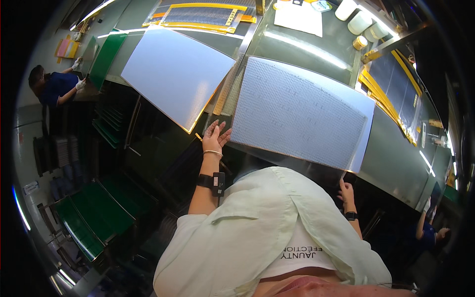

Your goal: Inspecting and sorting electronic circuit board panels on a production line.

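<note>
Pale blue and covered with a dense grid of dark marks, the patterned sheet (pixel 297 114) is laid flat on the grey-green tabletop (pixel 391 180), right of centre, directly in front of the wearer. A plain margin is left along its right end.

Left hand (pixel 215 137) is placed just beside the sheet's near left corner, fingers spread, not clenched; whether an edge is pinched cannot be told. Right hand (pixel 347 192) is held at the near right corner, one finger raised to it, the others curled; contact looks likely, but a firm grip cannot be confirmed.

On the left, a plain sheet (pixel 178 74) of similar pale tone is set at an angle, its near corner pointed at the wearer, orange showing along its right edge. Between the two, a narrow brown strip (pixel 222 96) is seen.

Far left, a yellow-edged panel (pixel 203 17) is laid out; on the right, a dark panel (pixel 396 89) is bordered in yellow too. Far side: white paper (pixel 298 21), white containers (pixel 359 23) and a small yellow-sided jar (pixel 360 42) are grouped.

Further left, a green board (pixel 107 57) is rested on the surface, near a co-worker (pixel 59 86) in dark blue with white gloves. Near left, green panels (pixel 94 218) are racked low. Another co-worker (pixel 429 233) is partly visible at the right rim.
</note>
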Tool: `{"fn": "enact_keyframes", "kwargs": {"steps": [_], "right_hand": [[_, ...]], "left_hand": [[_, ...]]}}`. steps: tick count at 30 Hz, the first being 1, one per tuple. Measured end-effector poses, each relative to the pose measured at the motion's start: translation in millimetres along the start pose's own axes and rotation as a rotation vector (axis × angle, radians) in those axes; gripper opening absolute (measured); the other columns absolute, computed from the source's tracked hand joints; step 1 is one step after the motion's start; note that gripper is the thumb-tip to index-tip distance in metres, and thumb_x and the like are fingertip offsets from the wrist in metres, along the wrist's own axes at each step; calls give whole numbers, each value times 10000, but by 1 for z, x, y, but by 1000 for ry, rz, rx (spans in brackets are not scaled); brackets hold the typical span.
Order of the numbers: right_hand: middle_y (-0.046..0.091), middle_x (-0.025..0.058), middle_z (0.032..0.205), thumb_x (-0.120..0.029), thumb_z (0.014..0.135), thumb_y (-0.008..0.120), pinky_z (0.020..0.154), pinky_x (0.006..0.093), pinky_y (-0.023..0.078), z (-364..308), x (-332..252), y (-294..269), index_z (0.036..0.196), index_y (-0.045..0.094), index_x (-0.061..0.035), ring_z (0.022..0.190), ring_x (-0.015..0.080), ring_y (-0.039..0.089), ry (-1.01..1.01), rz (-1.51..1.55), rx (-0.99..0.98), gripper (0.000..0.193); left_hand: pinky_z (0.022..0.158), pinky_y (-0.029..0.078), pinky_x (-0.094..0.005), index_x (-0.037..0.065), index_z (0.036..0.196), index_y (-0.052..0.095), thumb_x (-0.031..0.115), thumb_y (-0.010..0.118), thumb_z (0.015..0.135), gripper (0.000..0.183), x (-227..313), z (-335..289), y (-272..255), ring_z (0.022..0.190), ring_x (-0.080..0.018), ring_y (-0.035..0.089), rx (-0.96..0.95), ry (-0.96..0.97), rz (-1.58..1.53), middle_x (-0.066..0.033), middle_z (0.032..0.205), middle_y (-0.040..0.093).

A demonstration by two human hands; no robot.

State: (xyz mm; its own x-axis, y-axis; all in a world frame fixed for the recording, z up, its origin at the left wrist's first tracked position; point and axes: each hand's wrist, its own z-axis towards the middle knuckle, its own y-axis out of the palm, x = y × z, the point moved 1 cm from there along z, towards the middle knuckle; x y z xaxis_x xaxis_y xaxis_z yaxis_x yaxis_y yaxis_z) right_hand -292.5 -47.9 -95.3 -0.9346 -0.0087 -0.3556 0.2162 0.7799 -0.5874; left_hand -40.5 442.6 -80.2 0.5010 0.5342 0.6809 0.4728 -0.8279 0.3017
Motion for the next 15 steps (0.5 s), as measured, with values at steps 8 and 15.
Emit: {"fn": "enact_keyframes", "kwargs": {"steps": [8,15], "right_hand": [[602,48,698,-205,863,560,478,193,440,-19,-1,7,844,551,-49,540,93,558,-108,252,-318,157],[582,54,680,-113,851,567,485,189,424,-11,-5,-6,896,575,0,540,74,524,-412,363,-43,122]], "left_hand": [[678,549,-327,87,1180,497,119,468,905,278,7,-25,17,883,-293,626,-82,81,50,-131,1127,563],[672,541,-299,51,1243,439,66,506,876,374,1,-37,23,838,-245,635,-160,220,139,-163,1038,600]]}}
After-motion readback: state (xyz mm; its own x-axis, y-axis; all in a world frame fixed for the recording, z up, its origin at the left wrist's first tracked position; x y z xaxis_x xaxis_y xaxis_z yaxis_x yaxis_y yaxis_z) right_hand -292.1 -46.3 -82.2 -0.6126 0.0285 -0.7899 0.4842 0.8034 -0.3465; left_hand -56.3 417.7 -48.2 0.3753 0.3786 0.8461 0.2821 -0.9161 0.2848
